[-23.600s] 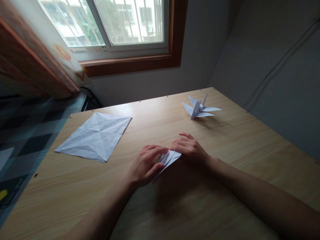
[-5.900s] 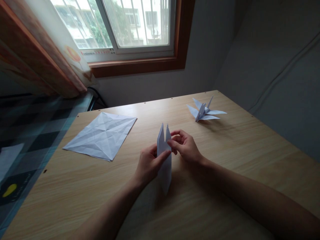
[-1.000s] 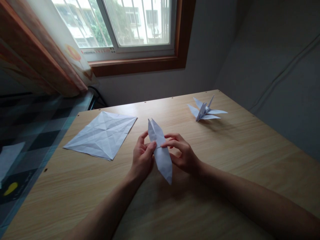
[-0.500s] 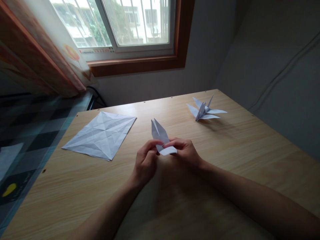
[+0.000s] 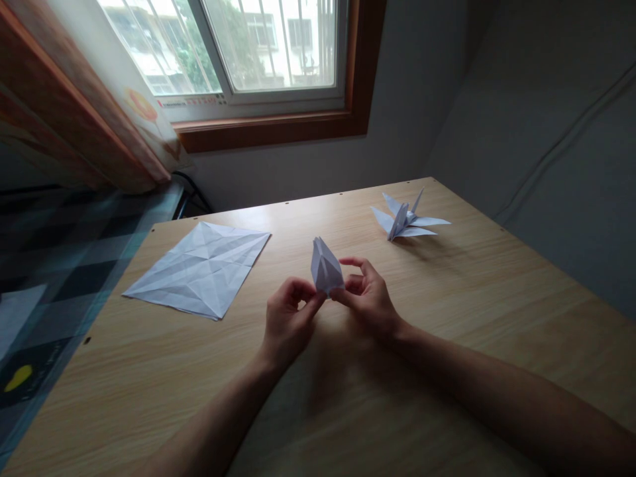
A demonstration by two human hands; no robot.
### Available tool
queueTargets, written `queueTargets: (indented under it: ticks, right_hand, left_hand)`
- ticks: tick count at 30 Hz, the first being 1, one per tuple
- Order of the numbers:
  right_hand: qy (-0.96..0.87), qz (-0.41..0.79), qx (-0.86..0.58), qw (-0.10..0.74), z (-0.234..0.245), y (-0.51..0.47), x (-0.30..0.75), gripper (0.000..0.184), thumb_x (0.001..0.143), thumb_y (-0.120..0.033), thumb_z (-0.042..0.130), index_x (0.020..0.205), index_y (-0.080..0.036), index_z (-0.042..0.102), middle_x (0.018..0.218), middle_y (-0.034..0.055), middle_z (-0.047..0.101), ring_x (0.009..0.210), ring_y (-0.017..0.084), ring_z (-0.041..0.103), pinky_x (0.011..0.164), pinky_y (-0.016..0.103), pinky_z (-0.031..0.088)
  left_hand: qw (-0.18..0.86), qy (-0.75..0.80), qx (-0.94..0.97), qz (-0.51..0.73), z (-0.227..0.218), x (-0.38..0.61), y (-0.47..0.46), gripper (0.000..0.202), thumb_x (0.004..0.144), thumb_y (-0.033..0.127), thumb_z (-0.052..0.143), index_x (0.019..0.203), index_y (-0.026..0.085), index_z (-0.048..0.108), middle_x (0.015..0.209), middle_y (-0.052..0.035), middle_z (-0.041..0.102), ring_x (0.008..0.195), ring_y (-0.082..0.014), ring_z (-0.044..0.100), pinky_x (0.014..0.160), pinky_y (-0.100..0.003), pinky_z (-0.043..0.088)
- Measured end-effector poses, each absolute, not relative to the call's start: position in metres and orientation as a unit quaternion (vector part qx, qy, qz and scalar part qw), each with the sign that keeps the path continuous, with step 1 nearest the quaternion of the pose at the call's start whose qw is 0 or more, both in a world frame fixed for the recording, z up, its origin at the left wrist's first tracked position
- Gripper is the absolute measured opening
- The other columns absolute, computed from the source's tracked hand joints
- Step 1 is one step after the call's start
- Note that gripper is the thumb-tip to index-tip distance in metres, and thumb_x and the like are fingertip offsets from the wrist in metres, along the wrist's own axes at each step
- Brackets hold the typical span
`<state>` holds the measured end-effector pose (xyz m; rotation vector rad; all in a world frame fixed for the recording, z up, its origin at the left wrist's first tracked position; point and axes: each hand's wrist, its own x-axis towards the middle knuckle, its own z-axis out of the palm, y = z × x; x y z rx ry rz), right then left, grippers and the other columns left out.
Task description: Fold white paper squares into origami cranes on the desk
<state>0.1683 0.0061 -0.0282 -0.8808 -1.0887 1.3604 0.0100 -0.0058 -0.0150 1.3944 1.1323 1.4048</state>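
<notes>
A small white folded paper (image 5: pixel 326 266) stands upright between my hands, its pointed tips up and a crease running down the front. My left hand (image 5: pixel 291 315) pinches its lower left edge between thumb and forefinger. With thumb and curled fingers, my right hand (image 5: pixel 365 295) grips the lower right side, the forefinger reaching up beside the paper. To the left lies a creased white paper sheet (image 5: pixel 201 268), flat on the table. Folded white paper cranes (image 5: pixel 405 222), close together with pointed wings, rest at the back right.
The wooden table (image 5: pixel 447 371) has its far edge below a barred window (image 5: pixel 278 53). At the left are a curtain (image 5: pixel 74 86) and a lower surface with a checked cloth (image 5: pixel 64 291). A cable (image 5: pixel 571 142) hangs along the right wall.
The flap that was lowered toward me is now up against the folded paper, which stands more upright and compact. My right forefinger has lifted off, and both thumbs have moved to its base.
</notes>
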Motion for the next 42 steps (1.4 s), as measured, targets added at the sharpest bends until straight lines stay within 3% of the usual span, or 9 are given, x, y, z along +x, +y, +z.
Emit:
queueTargets:
  ticks: [2, 5, 12, 18, 22, 26, 31, 35, 42]
  right_hand:
    - [-0.468, 0.59, -0.364, 0.548, -0.028, 0.007, 0.168, 0.062, 0.066, -0.036, 0.084, 0.119, -0.021, 0.054, 0.069, -0.0017, 0.071, 0.065, 0.016, 0.068, 0.071, 0.031, 0.055]
    - [-0.499, 0.6, -0.344, 0.522, -0.026, 0.007, 0.168, 0.046, 0.072, -0.042, 0.078, 0.108, -0.018, 0.063, 0.072, 0.001, 0.072, 0.067, 0.017, 0.068, 0.073, 0.034, 0.057]
    - [-0.532, 0.535, -0.384, 0.532, -0.025, 0.001, 0.167, 0.034, 0.079, -0.042, 0.073, 0.102, -0.017, 0.066, 0.076, 0.0043, 0.074, 0.07, 0.02, 0.071, 0.07, 0.033, 0.057]
    - [-0.633, 0.403, -0.384, 0.538, -0.02, -0.004, 0.167, 0.024, 0.08, -0.034, 0.073, 0.099, -0.02, 0.068, 0.096, 0.0063, 0.072, 0.079, 0.018, 0.069, 0.071, 0.031, 0.056]
    - [-0.641, 0.434, -0.346, 0.53, -0.021, -0.001, 0.169, 0.027, 0.077, -0.033, 0.075, 0.099, -0.02, 0.066, 0.125, 0.0112, 0.062, 0.089, 0.019, 0.068, 0.069, 0.03, 0.057]
    - [-0.658, 0.458, -0.328, 0.499, -0.024, 0.0, 0.171, 0.031, 0.075, -0.028, 0.077, 0.103, -0.021, 0.065, 0.136, 0.012, 0.057, 0.098, 0.021, 0.066, 0.072, 0.032, 0.055]
    - [-0.636, 0.479, -0.331, 0.507, -0.025, 0.0, 0.17, 0.024, 0.077, -0.027, 0.075, 0.098, -0.022, 0.064, 0.129, 0.0092, 0.062, 0.092, 0.019, 0.066, 0.07, 0.031, 0.053]
    - [-0.606, 0.49, -0.332, 0.532, -0.024, 0.001, 0.169, 0.024, 0.074, -0.029, 0.078, 0.092, -0.021, 0.065, 0.119, 0.0074, 0.064, 0.087, 0.017, 0.065, 0.068, 0.03, 0.052]
    - [-0.533, 0.493, -0.386, 0.57, -0.025, 0.002, 0.168, 0.028, 0.074, -0.033, 0.075, 0.091, -0.021, 0.056, 0.073, -0.0027, 0.06, 0.066, 0.013, 0.059, 0.063, 0.026, 0.049]
  left_hand:
    - [0.416, 0.444, 0.548, 0.575, -0.016, 0.011, -0.005, 0.021, 0.071, 0.025, 0.077, 0.072, 0.017, 0.057, 0.066, 0.0029, 0.059, 0.06, -0.0103, 0.055, 0.059, -0.022, 0.044]
    - [0.393, 0.447, 0.56, 0.577, -0.016, 0.01, -0.005, 0.019, 0.074, 0.023, 0.073, 0.072, 0.018, 0.055, 0.065, 0.0042, 0.055, 0.059, -0.0094, 0.052, 0.058, -0.021, 0.043]
    - [0.332, 0.488, 0.63, 0.504, -0.016, 0.009, -0.008, 0.013, 0.084, 0.029, 0.064, 0.09, 0.018, 0.061, 0.076, -0.0006, 0.062, 0.066, -0.013, 0.057, 0.059, -0.023, 0.046]
    - [0.413, 0.456, 0.618, 0.489, -0.014, 0.009, -0.007, 0.031, 0.08, 0.036, 0.07, 0.1, 0.017, 0.058, 0.085, -0.0042, 0.067, 0.071, -0.016, 0.064, 0.062, -0.026, 0.05]
    - [0.45, 0.427, 0.603, 0.503, -0.017, 0.007, -0.006, 0.032, 0.077, 0.035, 0.073, 0.099, 0.017, 0.06, 0.093, -0.007, 0.071, 0.078, -0.0176, 0.067, 0.072, -0.029, 0.053]
    - [0.487, 0.409, 0.568, 0.522, -0.018, 0.008, -0.006, 0.031, 0.077, 0.035, 0.074, 0.099, 0.017, 0.06, 0.094, -0.007, 0.071, 0.081, -0.0194, 0.068, 0.071, -0.03, 0.054]
    - [0.534, 0.385, 0.542, 0.522, -0.015, 0.009, -0.007, 0.032, 0.079, 0.036, 0.071, 0.103, 0.016, 0.062, 0.099, -0.0088, 0.071, 0.087, -0.0224, 0.068, 0.076, -0.033, 0.054]
    - [0.492, 0.404, 0.571, 0.518, -0.012, 0.008, -0.005, 0.029, 0.084, 0.038, 0.066, 0.1, 0.015, 0.067, 0.097, -0.0085, 0.071, 0.089, -0.0219, 0.065, 0.08, -0.033, 0.051]
    - [0.436, 0.45, 0.543, 0.56, -0.022, 0.008, -0.001, 0.024, 0.074, 0.029, 0.075, 0.087, 0.017, 0.058, 0.077, -0.0004, 0.064, 0.073, -0.0143, 0.061, 0.07, -0.026, 0.049]
